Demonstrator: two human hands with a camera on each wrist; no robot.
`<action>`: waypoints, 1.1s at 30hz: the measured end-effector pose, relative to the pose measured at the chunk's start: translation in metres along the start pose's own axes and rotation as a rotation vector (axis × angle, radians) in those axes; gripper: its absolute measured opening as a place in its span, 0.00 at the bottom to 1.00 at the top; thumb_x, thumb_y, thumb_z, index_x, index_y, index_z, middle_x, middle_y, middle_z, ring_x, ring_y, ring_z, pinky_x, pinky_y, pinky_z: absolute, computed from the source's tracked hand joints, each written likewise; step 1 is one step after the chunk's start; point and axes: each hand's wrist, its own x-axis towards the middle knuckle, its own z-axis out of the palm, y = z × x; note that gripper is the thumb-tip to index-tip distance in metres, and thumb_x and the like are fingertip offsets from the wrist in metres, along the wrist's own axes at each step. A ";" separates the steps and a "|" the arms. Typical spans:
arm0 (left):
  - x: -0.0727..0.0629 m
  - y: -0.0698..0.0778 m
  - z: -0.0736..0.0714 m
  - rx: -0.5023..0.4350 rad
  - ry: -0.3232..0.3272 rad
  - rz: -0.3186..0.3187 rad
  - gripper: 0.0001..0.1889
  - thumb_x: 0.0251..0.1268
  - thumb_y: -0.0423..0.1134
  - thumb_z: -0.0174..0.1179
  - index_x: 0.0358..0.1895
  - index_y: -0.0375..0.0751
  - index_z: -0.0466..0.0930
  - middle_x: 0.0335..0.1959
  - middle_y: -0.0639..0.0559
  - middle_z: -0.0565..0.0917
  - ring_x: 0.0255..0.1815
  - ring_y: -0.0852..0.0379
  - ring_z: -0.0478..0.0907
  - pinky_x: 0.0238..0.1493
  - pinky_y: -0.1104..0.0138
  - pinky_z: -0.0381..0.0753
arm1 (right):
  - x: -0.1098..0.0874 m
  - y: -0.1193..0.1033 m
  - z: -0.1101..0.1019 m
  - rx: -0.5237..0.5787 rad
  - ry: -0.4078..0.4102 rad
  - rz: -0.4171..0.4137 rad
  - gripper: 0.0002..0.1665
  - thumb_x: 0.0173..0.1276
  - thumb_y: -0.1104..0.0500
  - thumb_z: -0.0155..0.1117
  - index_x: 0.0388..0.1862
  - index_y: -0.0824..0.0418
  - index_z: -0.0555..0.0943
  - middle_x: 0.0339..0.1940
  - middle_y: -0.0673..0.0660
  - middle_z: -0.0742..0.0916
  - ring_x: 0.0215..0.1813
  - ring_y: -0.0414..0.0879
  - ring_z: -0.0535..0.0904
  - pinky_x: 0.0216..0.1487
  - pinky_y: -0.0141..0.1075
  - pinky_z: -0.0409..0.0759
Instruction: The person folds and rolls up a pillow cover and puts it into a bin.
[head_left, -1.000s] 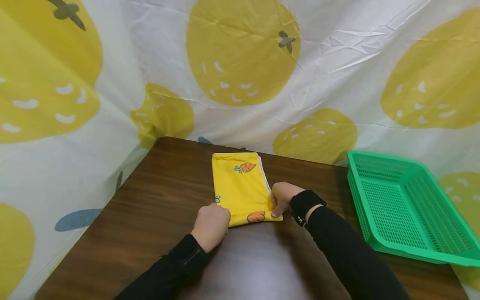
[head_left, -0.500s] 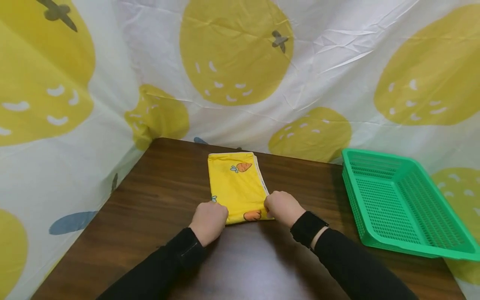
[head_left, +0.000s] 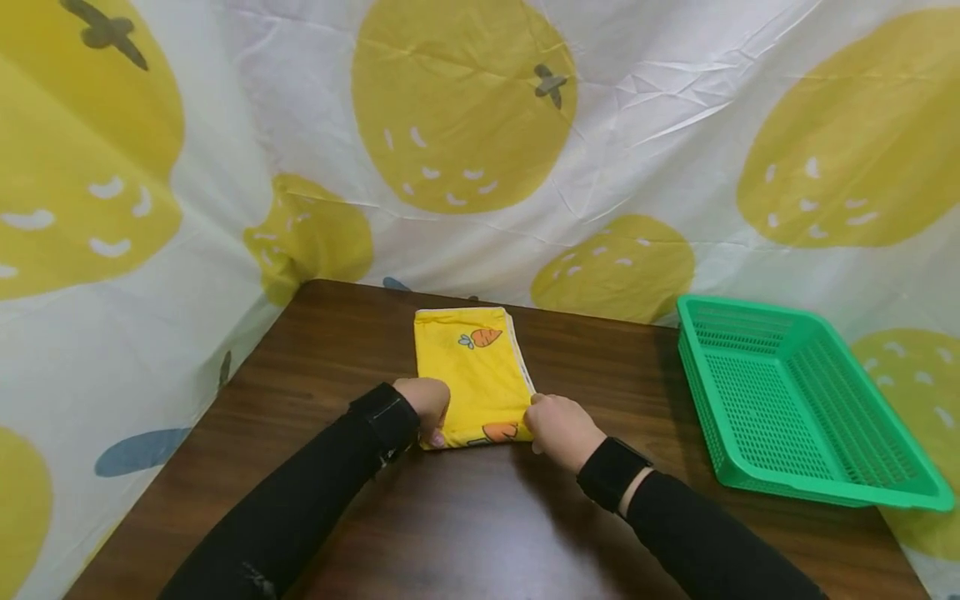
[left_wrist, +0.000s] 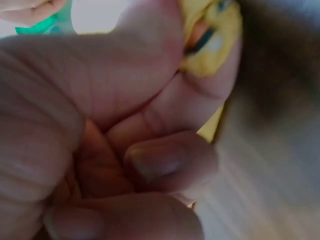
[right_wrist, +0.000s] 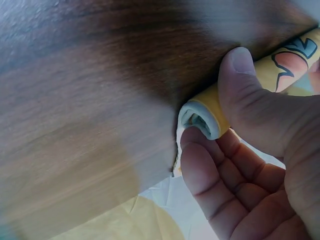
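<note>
A yellow cloth (head_left: 480, 375) printed with carrots lies on the table, its near edge rolled up. At the left end of that roll, my left hand (head_left: 427, 402) pinches the fabric; the left wrist view shows a bit of the cloth (left_wrist: 212, 45) between thumb and curled index finger. My right hand (head_left: 562, 429) grips the roll's right end. In the right wrist view the thumb lies over the roll (right_wrist: 290, 65), the fingers sit under it, and its spiral end shows pale layers. The far part of the cloth lies flat, with a white hem along its right side.
A green plastic basket (head_left: 712, 417) with slotted walls stands on the right of the brown wooden table (head_left: 337, 358). Behind and to the left hangs a white sheet (head_left: 630, 175) with large yellow fruit prints.
My left hand has turned and shifted slightly up at the roll's left corner. My right hand has moved its hold at the right end. The view has shifted slightly.
</note>
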 end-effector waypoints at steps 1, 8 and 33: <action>0.012 -0.001 0.001 0.051 -0.026 -0.012 0.18 0.51 0.51 0.85 0.29 0.45 0.85 0.29 0.52 0.77 0.37 0.52 0.75 0.46 0.59 0.76 | 0.000 0.000 0.000 0.005 -0.003 0.004 0.14 0.51 0.63 0.89 0.33 0.63 0.90 0.31 0.58 0.85 0.31 0.50 0.78 0.41 0.46 0.85; 0.086 -0.038 0.038 0.182 0.178 0.111 0.34 0.12 0.60 0.92 0.25 0.49 0.81 0.23 0.54 0.76 0.31 0.53 0.73 0.37 0.58 0.80 | 0.004 -0.002 -0.003 0.010 -0.013 -0.017 0.15 0.51 0.63 0.89 0.34 0.64 0.90 0.30 0.58 0.87 0.30 0.49 0.76 0.41 0.44 0.84; -0.051 0.048 0.060 0.263 0.767 -0.012 0.12 0.67 0.34 0.71 0.22 0.42 0.89 0.18 0.50 0.84 0.24 0.52 0.78 0.20 0.60 0.80 | 0.052 0.033 -0.018 0.252 -0.342 0.041 0.14 0.56 0.65 0.86 0.27 0.57 0.84 0.25 0.50 0.80 0.31 0.45 0.74 0.35 0.35 0.72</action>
